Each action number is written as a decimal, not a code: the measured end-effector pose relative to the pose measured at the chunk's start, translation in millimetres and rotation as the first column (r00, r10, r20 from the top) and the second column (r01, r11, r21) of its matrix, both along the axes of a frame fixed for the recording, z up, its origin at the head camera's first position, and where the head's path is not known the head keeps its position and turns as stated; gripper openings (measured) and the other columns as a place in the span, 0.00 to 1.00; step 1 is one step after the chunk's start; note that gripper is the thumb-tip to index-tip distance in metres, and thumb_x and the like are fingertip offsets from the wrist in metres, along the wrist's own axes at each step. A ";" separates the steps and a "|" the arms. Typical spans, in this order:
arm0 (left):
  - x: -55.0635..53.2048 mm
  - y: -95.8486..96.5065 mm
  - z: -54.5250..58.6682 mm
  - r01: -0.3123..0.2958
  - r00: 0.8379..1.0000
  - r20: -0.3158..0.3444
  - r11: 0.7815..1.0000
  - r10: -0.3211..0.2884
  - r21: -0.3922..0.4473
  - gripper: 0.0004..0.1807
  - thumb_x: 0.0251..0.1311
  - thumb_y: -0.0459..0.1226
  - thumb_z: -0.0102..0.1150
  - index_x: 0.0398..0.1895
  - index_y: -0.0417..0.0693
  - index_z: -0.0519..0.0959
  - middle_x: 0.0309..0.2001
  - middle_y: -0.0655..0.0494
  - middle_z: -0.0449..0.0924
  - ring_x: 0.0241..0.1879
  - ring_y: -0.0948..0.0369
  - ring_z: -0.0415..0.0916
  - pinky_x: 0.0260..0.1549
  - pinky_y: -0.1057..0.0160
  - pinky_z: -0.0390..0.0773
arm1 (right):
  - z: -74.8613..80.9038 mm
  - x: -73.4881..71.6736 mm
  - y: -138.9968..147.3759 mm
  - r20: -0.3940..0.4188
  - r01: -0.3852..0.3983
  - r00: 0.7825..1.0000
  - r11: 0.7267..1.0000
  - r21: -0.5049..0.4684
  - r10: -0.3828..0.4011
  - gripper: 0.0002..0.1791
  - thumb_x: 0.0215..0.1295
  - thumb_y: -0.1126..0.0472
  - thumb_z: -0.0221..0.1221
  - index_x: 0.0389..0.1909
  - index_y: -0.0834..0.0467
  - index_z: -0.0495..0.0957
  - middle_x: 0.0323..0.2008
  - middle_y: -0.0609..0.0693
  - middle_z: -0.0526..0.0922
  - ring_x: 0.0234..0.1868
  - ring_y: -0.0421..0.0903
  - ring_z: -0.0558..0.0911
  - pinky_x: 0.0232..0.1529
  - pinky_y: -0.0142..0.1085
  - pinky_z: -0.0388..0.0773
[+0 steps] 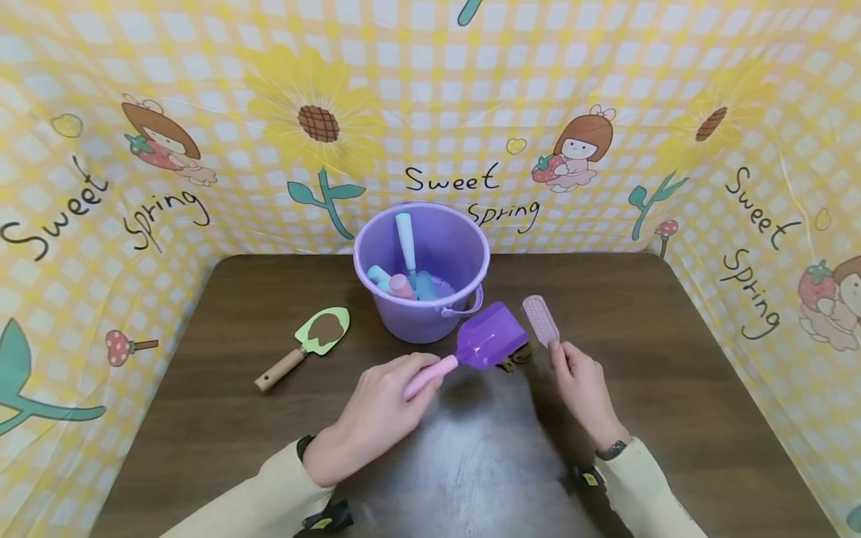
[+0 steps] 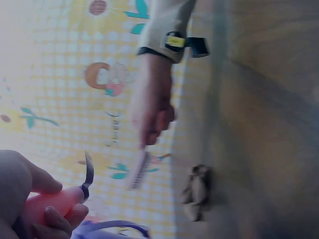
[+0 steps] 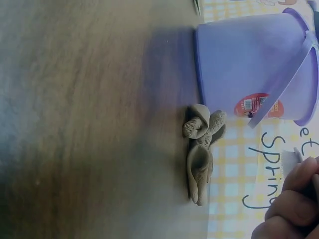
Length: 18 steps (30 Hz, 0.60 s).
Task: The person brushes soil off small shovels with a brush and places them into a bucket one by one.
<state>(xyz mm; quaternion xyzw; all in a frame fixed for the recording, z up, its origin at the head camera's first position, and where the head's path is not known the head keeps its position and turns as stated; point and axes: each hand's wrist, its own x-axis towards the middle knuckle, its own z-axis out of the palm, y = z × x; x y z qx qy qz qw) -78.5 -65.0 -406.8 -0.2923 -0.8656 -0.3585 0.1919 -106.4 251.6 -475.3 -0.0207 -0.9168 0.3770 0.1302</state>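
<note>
My left hand [image 1: 383, 403] grips the pink handle of a purple toy shovel [image 1: 489, 336], its blade held over the table in front of the bucket. In my right hand [image 1: 587, 385] a small pale-pink tool [image 1: 540, 320] is pinched by its end; its oblong head has a dotted face and points away from me. Between the two tools lie brown curled pieces [image 3: 199, 154] on the table, partly hidden behind the shovel blade in the head view. A purple bucket [image 1: 417, 320] stands just beyond the blade, its handle hanging down on the right.
Inside the bucket are several tools with blue and pink handles [image 1: 406, 239]. A light-green trowel [image 1: 303, 347] with a wooden handle and a brown patch lies left of the bucket. Yellow checked cloth [image 1: 430, 112] rises behind and beside the brown table [image 1: 222, 448].
</note>
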 end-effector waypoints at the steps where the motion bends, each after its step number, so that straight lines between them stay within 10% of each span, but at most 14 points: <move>1: 0.6 -0.8 4.0 0.004 1.000 -0.014 1.000 -0.004 0.013 0.14 0.60 0.35 0.73 0.49 0.45 0.85 0.41 0.58 0.88 0.36 0.63 0.85 0.38 0.58 0.84 | -0.1 0.8 0.1 0.010 -0.004 1.000 1.000 0.001 0.004 0.21 0.83 0.53 0.50 0.27 0.58 0.74 0.17 0.46 0.65 0.18 0.45 0.65 0.20 0.37 0.62; 6: 2.5 -1.0 13.3 -0.013 1.000 0.013 0.999 0.013 0.041 0.12 0.63 0.35 0.71 0.48 0.47 0.83 0.34 0.61 0.85 0.29 0.66 0.79 0.32 0.61 0.81 | -2.3 6.2 -1.9 0.027 -0.009 1.000 1.000 -0.022 0.009 0.21 0.84 0.53 0.50 0.28 0.58 0.75 0.17 0.45 0.66 0.19 0.43 0.66 0.22 0.36 0.63; 13: 6.3 3.0 0.7 -0.004 0.974 0.228 1.000 0.003 0.005 0.06 0.72 0.36 0.62 0.48 0.49 0.82 0.27 0.66 0.80 0.23 0.71 0.69 0.25 0.66 0.71 | 2.9 11.0 -9.4 -0.055 -0.060 0.997 0.997 -0.040 0.058 0.20 0.83 0.57 0.51 0.25 0.56 0.71 0.18 0.44 0.64 0.19 0.40 0.65 0.21 0.34 0.62; 15: 4.1 3.3 -4.5 0.039 0.938 0.343 0.998 -0.055 0.055 0.05 0.75 0.37 0.58 0.48 0.48 0.81 0.29 0.65 0.82 0.23 0.71 0.67 0.26 0.67 0.70 | 5.5 11.5 -10.9 -0.076 -0.063 0.995 0.997 -0.041 0.060 0.20 0.83 0.58 0.51 0.25 0.55 0.71 0.18 0.43 0.64 0.19 0.40 0.65 0.21 0.34 0.62; 18: -2.2 2.9 -12.1 0.072 0.840 0.522 0.985 -0.146 0.160 0.09 0.80 0.39 0.51 0.49 0.45 0.80 0.31 0.62 0.85 0.23 0.69 0.68 0.24 0.68 0.68 | 10.7 13.0 -13.3 -0.092 -0.082 0.993 0.995 -0.061 0.076 0.19 0.82 0.58 0.52 0.25 0.55 0.71 0.18 0.43 0.65 0.19 0.39 0.65 0.22 0.34 0.63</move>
